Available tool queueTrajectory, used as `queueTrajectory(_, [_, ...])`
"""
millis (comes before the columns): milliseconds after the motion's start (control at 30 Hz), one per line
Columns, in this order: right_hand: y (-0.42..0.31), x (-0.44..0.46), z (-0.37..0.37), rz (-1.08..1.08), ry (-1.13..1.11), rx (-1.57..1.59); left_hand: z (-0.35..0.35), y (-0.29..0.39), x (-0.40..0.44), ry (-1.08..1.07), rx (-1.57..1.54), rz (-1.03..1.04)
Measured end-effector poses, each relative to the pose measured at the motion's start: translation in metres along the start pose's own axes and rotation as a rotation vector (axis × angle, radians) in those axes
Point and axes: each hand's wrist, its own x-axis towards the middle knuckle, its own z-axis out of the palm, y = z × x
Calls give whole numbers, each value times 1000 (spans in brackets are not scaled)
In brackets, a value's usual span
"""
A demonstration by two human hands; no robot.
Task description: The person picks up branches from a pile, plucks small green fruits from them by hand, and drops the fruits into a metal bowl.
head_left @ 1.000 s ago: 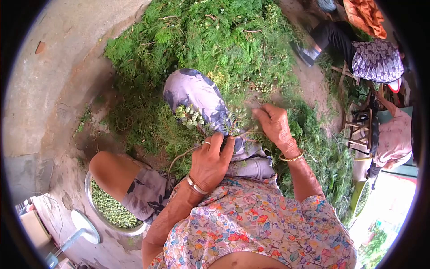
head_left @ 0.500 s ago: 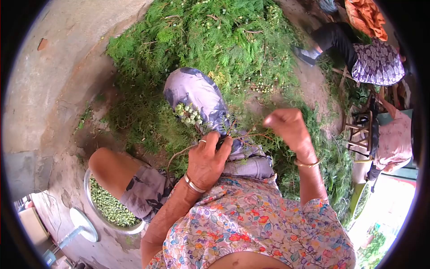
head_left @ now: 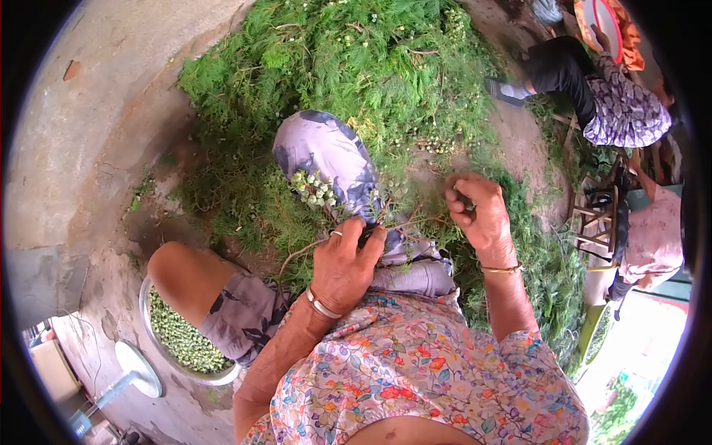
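Observation:
My left hand, with a ring and bangle, is closed around a conifer branch over my lap. Pale green cones cluster on this branch beside my patterned trouser leg, and its bare stem sticks out to the left. A thin leafy twig reaches from the left hand toward the right. My right hand hovers at that twig's far end, fingers loosely curled and apart; nothing shows in them. A dark patch between the left thumb and fingers cannot be made out.
A large heap of green conifer branches lies in front, with more cuttings to the right. A metal basin of green cones stands by my left knee. Two people sit at right, one by a red-rimmed white basin near wooden stools.
My right hand has turned and its fingers have loosened from a blurred pinch. The left hand stays on the branch. At upper right, a person's hand and a red-rimmed basin have come into view.

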Motion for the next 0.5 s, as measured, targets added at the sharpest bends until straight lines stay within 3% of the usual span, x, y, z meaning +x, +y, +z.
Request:
queueTrajectory(67, [-12,-8,16,117,7,29,0,2,1,3,19,-16])
queueTrajectory(133, [-8,-2,20,84,-52,-73,1,2,2,7,12,-8])
queueTrajectory(233, [0,16,28,-94,-132,-527,2,2,1,12,10,-6])
queueTrajectory(400, [10,33,45,-58,-173,-747,2,1,2,8,10,-11])
queueTrajectory(500, [18,38,47,-167,-202,-978,2,0,1,13,11,-10])
